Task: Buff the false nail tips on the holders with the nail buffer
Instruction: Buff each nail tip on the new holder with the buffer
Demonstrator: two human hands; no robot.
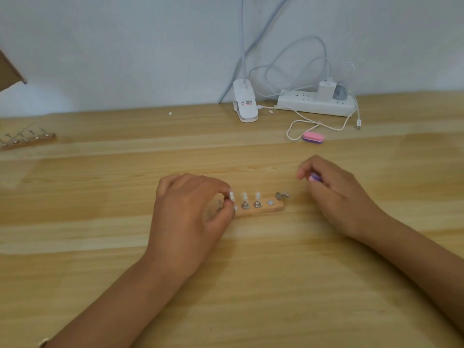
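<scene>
1. Two bare hands are over the wooden bench point(251, 285), either side of a small wooden holder strip point(263, 209).
2. Left hand point(190, 212) pinches a white false nail tip point(232, 196) between thumb and fingertips, at the strip's left end.
3. Two more nail tips point(244, 197) stand upright on metal stands in the middle of the strip; one bare round magnet point(270, 202) sits beside them.
4. One metal stand point(281, 196) lies tipped at the strip's right end.
5. Right hand point(336, 194) is curled shut around a purple nail buffer point(315, 178), just right of the strip and clear of it.
6. Further back, a second pink-and-purple buffer block point(312, 138) rests near a white cable point(301, 121).
7. Far left, another holder strip point(27, 139) sits well apart.
</scene>
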